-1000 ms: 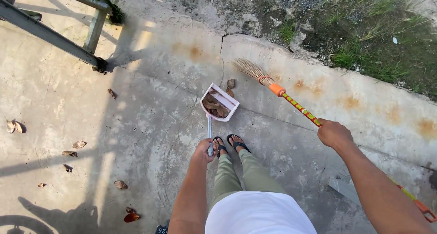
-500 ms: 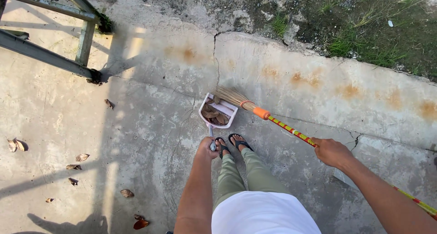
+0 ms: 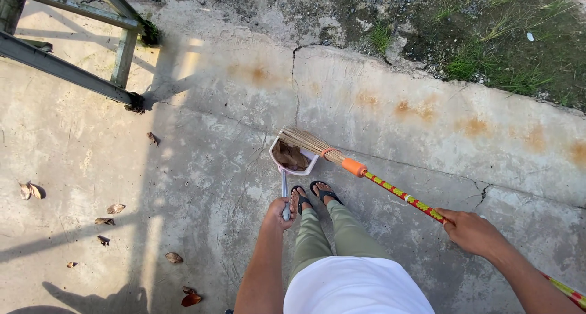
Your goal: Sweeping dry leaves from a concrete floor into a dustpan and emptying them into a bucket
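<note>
Looking straight down: the left hand (image 3: 278, 212) is wrapped around the top of the dustpan's upright handle (image 3: 284, 195), fingers closed on it, right beside the person's sandalled feet (image 3: 311, 195). The white dustpan (image 3: 293, 158) sits on the concrete floor (image 3: 201, 186) just ahead of those feet, mouth facing away, with brown dry leaves (image 3: 289, 155) heaped inside.

Over on the other side, the right hand (image 3: 473, 233) is clamped on the broom's striped red-and-yellow stick (image 3: 406, 199), gripping it partway along, with the rest of the stick running back past the forearm to the lower right edge. The broom (image 3: 342, 161) slants up and left from that hand; its orange collar (image 3: 354, 167) lies just right of the dustpan, and the straw bristles (image 3: 302, 140) lie across the pan's far rim, touching it and covering part of the leaves.

More loose leaves (image 3: 110, 213) lie scattered on the concrete well to the left. A grey metal frame (image 3: 79, 42) stands at the upper left. A raised concrete kerb (image 3: 427, 106) crosses behind the dustpan, with patchy grass (image 3: 488, 51) and gravel beyond it.
</note>
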